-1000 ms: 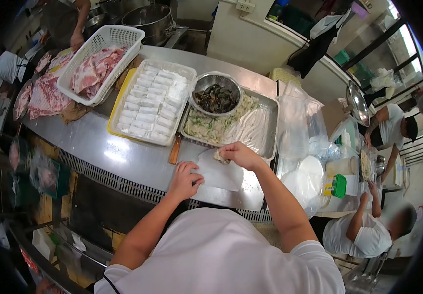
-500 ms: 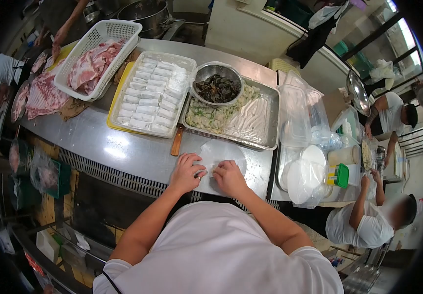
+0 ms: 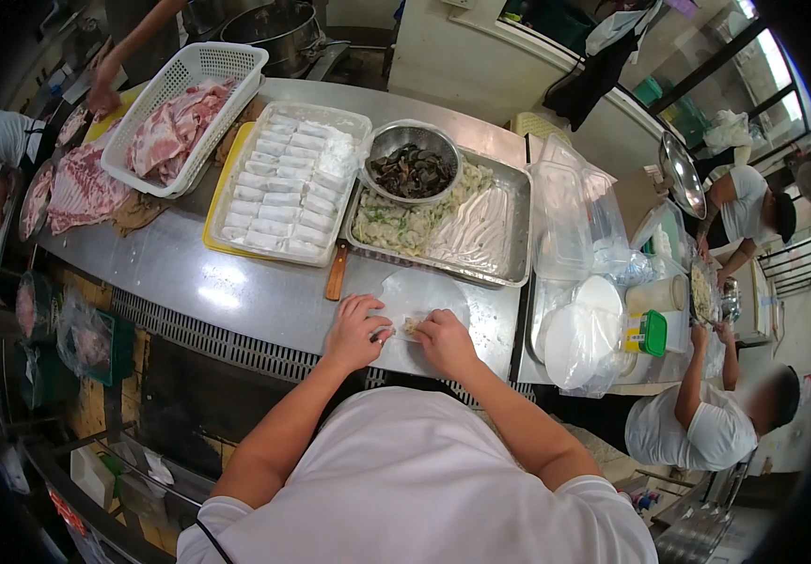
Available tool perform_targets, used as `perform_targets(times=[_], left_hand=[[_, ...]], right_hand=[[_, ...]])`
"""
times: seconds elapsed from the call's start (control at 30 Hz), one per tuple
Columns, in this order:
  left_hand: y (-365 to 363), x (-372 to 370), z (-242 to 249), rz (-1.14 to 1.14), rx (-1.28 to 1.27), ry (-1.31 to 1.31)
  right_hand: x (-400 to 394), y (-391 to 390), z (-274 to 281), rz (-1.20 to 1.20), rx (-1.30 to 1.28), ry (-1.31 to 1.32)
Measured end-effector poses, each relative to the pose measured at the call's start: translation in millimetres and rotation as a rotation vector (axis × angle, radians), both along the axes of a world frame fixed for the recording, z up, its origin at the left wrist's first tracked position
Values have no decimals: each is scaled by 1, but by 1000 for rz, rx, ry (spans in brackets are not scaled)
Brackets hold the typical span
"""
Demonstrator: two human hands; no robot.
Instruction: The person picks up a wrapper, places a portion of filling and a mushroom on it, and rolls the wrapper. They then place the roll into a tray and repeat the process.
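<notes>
A round, translucent rice paper wrapper lies on the steel counter in front of me. A small lump of pale filling shows near its close edge, between my hands. My left hand has its fingers curled at the wrapper's left edge, thumb and fingertips close together. My right hand is closed at the filling, its fingertips touching it; how much wrapper it pinches is partly hidden. A wooden-handled knife lies beyond my left hand. Farther off stands a metal tray with green-flecked filling.
A steel bowl of dark pieces rests on the metal tray. A white tray holds rows of white rolls. Raw meat and a white basket are at left. Plastic containers stand right. Other people work nearby.
My right hand has shifted slightly right, and more of the filling shows between my hands. My left hand stays nearly in place. At upper left, another person's arm has moved.
</notes>
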State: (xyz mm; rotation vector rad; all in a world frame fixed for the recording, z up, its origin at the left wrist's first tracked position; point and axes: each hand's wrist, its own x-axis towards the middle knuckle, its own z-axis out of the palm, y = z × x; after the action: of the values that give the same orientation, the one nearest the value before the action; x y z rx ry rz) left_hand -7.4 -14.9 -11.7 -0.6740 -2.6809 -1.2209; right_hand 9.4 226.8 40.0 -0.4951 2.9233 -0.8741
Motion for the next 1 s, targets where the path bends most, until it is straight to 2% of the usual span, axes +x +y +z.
perform_targets(times=[0.07, 0.2, 0.4, 0.5, 0.7, 0.9, 1.0], left_hand=[[0, 0, 0, 3, 2, 2], [0, 0, 2, 7, -4, -4], [1, 1, 4, 16, 3, 6], [3, -1, 6, 12, 6, 10], [2, 0, 5, 8, 10, 5], [2, 0, 3, 9, -8, 4], [2, 0, 3, 12, -1, 0]], right_hand=[[-3, 0, -10, 13, 10, 11], [-3, -1, 9, -55, 10, 33], [-1, 25, -8, -89, -93, -168], [2, 26, -2, -78, -95, -156], [4, 29, 6, -68, 57, -176], [3, 26, 8, -11, 87, 81], [-6, 20, -14, 98, 131, 25]])
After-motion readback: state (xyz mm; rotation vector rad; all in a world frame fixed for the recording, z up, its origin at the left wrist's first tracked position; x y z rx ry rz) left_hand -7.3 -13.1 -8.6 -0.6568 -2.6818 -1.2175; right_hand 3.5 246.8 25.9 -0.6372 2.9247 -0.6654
